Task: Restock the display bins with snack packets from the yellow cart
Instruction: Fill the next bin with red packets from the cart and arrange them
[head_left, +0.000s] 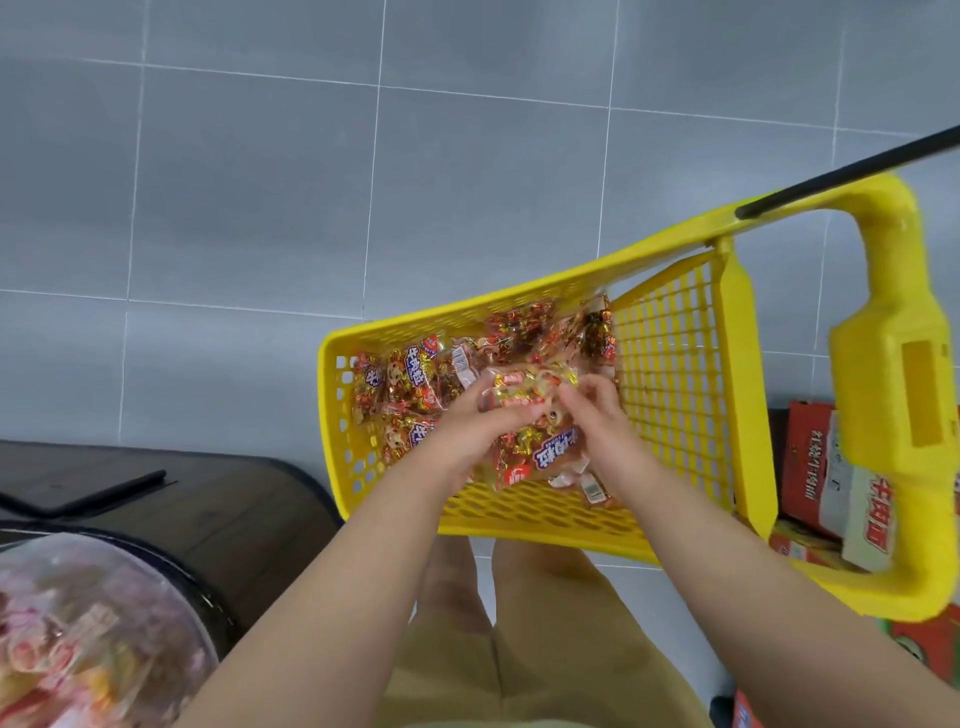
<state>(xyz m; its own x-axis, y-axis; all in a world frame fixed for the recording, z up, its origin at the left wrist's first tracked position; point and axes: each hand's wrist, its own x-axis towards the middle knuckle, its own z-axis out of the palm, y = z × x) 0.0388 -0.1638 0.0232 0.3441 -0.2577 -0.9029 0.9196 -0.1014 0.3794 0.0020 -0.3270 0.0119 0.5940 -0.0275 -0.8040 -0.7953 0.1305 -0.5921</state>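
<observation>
Two hands held one snack packet (519, 388), left hand (480, 423) and right hand (595, 410) in narrow curled grip at its ends, inside the yellow cart (675, 364), frame centre. Display bin (78, 623) lay lower left, nearer the left hand.

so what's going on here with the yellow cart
A person is reaching into the yellow cart with both hands. The left hand and right hand grip one snack packet between them, just above the other packets lying in the cart. The display bin at lower left holds packets, though it is blurred.
</observation>
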